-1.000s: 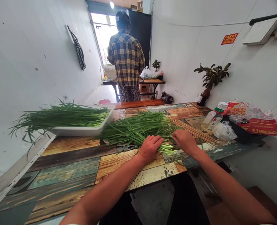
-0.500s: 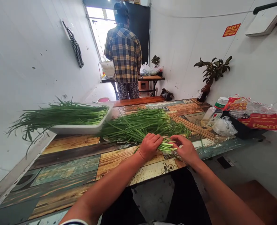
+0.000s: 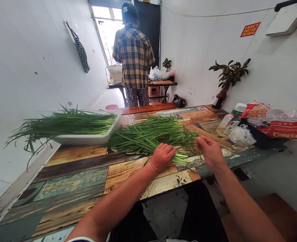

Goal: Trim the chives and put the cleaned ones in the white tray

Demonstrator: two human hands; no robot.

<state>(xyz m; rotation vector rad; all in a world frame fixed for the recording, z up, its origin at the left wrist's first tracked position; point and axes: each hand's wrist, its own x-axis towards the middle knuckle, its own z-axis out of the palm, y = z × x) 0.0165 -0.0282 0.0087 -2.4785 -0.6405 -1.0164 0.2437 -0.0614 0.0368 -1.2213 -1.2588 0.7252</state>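
My left hand (image 3: 162, 157) is closed round a bunch of garlic chives (image 3: 182, 158), whose pale cut ends stick out to the right of the fist. To the right of those ends, my right hand (image 3: 210, 150) is raised a little, its thumb and fingers pinched together. Whatever lies in that pinch is too small to make out. Behind both hands a large heap of loose chives (image 3: 148, 132) lies on the table. Some trimmed bits (image 3: 191, 139) sit at the heap's right side. More chives (image 3: 75, 122) fill a white tray (image 3: 88, 139) on the left, their leaves hanging over its edge.
Thin wooden skewers (image 3: 213, 136) lie right of the heap. Further right stand a plastic bottle (image 3: 231, 119), a crumpled clear bag (image 3: 242, 135), red packaging (image 3: 284, 129) and a brown bottle with a plant (image 3: 221, 95). A person in a checked shirt (image 3: 134, 55) stands beyond the table (image 3: 80, 181).
My right hand has moved right, away from the stem ends, and its fingers have closed into a pinch. The left hand keeps its grip in nearly the same place.
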